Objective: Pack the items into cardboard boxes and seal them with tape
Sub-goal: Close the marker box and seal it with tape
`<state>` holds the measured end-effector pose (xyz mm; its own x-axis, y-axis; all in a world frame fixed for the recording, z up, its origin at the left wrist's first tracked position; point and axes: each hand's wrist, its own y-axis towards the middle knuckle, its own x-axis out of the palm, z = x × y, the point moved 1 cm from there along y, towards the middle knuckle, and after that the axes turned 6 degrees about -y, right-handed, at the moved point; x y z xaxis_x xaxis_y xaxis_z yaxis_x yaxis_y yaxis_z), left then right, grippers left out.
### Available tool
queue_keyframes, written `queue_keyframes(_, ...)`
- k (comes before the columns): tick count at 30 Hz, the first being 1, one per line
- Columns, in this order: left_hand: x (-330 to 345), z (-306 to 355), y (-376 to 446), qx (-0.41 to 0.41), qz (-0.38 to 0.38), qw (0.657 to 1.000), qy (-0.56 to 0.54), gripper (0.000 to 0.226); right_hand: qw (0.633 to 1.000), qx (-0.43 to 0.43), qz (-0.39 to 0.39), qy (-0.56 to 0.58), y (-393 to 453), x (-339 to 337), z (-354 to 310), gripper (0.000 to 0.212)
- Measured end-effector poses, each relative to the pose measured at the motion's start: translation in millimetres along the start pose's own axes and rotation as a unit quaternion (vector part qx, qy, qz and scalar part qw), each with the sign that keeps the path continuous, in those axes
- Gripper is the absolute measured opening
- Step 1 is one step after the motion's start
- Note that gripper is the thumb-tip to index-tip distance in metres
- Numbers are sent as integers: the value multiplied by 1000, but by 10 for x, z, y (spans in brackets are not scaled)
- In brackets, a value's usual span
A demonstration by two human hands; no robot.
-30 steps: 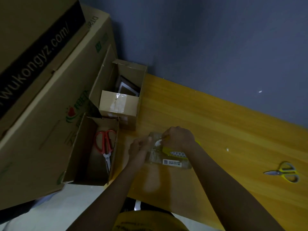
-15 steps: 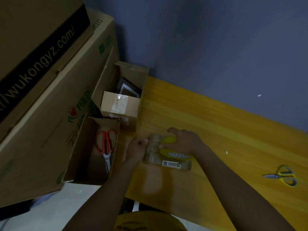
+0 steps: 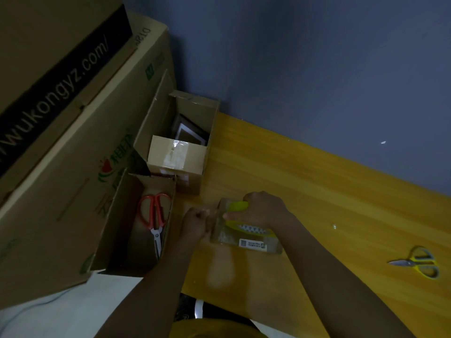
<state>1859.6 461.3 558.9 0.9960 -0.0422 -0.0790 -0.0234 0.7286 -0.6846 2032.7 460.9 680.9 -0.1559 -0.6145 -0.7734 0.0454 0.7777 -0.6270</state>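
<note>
Small cardboard box [image 3: 246, 237]: lies on the wooden counter [image 3: 305, 191] near its front edge, wrapped in glossy clear tape, with a white barcode label [image 3: 252, 244] on the side facing the person.

Right hand [image 3: 264, 209]: rests on top of the small box, fingers curled round a yellow tape dispenser [image 3: 240, 211] with a patterned band along its lower edge.

Left hand [image 3: 196, 222]: fingers curled together at the left end of the small box, touching it; whether they pinch a tape end cannot be told in the dim light.

Open carton, near [image 3: 122, 228]: stands just left of the hands at the counter's left edge, flaps up, containing red-handled scissors [image 3: 154, 218] with the blades pointing toward the person.

Open carton, far [image 3: 192, 113]: behind the near carton against the blue wall [image 3: 317, 69], holding a taped brown box [image 3: 175, 156] and a dark framed item [image 3: 188, 132] behind it.

Large printed cartons [image 3: 61, 106]: stacked at the left, the upper one bearing a black strip with a web address.

Yellow-handled scissors [image 3: 419, 263]: lie on the counter well apart to the right, blades pointing left.
</note>
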Motion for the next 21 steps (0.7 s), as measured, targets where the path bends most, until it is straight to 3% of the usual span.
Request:
queue_keyframes(4,-24,-43,57,-24,1,998,61,26,999,22,3,-49,89,17,-136,102)
queue_keyframes(7,15,-94,82,-39,-26,999,4,24,996,22,11,-86,127,40,-218,99)
queue_keyframes(13,87,-56,66,-65,-93,993,15,23,994,-16,64,-89,31,-15,-233,55)
queue_keyframes(18,152,-19,63,-42,-87,995,20,25,992,-20,109,-61,18,16,-247,49)
queue_keyframes(21,161,-79,65,16,-104,988,117,19,991,-12,128,-48,9,23,-245,47)
